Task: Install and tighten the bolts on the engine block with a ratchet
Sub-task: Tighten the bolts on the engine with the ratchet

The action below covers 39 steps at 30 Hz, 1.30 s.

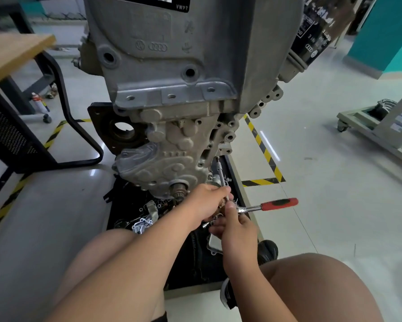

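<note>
Auto workshop: engine block (pixel 172 89), hazard-taped floor (pixel 262 147)

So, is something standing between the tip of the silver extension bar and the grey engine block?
Nothing visible does. The silver extension bar of the red-handled ratchet runs free from the left hand and right hand up to the grey cast-metal engine block, its tip at a boss there.

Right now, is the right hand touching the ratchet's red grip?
Apart. Head view shows the red grip sticking out free, with bare metal shank between it and the right hand.
</note>
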Each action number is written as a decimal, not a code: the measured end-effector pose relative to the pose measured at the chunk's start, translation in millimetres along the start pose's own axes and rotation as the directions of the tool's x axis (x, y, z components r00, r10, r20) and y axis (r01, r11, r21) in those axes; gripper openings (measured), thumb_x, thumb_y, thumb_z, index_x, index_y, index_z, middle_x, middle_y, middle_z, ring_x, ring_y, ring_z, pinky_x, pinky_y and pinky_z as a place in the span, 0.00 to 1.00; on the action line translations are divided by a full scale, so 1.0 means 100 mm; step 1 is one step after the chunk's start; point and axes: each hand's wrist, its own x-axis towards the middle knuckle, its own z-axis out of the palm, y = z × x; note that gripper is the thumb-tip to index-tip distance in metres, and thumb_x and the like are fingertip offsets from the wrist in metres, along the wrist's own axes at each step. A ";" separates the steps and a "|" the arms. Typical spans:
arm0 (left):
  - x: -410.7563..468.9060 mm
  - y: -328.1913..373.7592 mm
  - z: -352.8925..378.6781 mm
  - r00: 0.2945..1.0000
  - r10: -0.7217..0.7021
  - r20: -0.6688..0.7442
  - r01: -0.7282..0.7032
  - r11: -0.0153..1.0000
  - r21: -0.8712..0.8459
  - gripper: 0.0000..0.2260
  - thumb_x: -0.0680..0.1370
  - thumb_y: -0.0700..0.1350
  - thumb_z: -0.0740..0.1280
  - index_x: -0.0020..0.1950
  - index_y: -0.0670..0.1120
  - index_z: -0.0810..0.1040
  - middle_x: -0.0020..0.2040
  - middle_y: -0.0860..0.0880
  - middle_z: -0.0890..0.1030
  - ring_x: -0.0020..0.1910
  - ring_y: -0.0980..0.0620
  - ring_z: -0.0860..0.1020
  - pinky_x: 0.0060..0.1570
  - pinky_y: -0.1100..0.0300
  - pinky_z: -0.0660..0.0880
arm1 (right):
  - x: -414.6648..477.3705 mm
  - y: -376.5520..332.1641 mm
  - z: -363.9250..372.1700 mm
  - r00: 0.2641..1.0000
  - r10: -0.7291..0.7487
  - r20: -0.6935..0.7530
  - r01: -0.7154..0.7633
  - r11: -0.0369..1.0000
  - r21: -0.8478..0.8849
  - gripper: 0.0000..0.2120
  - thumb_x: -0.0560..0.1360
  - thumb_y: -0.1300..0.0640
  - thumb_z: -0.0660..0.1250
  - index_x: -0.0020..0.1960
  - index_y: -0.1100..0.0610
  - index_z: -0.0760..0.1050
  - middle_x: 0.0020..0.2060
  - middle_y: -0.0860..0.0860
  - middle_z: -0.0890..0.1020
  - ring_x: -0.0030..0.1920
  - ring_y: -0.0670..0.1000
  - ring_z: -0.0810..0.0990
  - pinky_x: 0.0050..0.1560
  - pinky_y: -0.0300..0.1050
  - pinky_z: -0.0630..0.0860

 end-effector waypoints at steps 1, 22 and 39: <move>-0.01 0.01 0.01 1.000 -0.010 0.011 0.010 1.000 -0.004 0.12 0.80 0.51 0.64 0.45 0.46 0.82 0.33 0.50 0.77 0.28 0.53 0.69 0.25 0.63 0.61 | 0.01 0.00 0.01 0.998 0.046 0.032 -0.047 0.998 0.047 0.23 0.80 0.44 0.59 0.41 0.62 0.77 0.25 0.51 0.78 0.26 0.50 0.78 0.34 0.45 0.76; -0.01 -0.02 -0.01 0.998 0.032 -0.051 -0.030 0.999 0.028 0.12 0.78 0.49 0.66 0.39 0.45 0.81 0.20 0.57 0.71 0.18 0.59 0.65 0.23 0.67 0.60 | 0.01 0.01 -0.04 0.994 -0.112 -0.017 0.107 0.977 -0.183 0.16 0.76 0.46 0.67 0.39 0.59 0.78 0.27 0.49 0.82 0.27 0.45 0.79 0.29 0.35 0.71; 0.00 0.05 0.03 0.999 -0.038 0.026 0.038 0.999 -0.030 0.11 0.81 0.50 0.61 0.45 0.45 0.77 0.18 0.57 0.66 0.15 0.58 0.60 0.20 0.69 0.54 | 0.03 -0.06 0.05 0.943 0.284 0.175 -0.323 0.909 0.264 0.31 0.81 0.36 0.49 0.33 0.60 0.69 0.20 0.53 0.63 0.19 0.52 0.64 0.24 0.41 0.67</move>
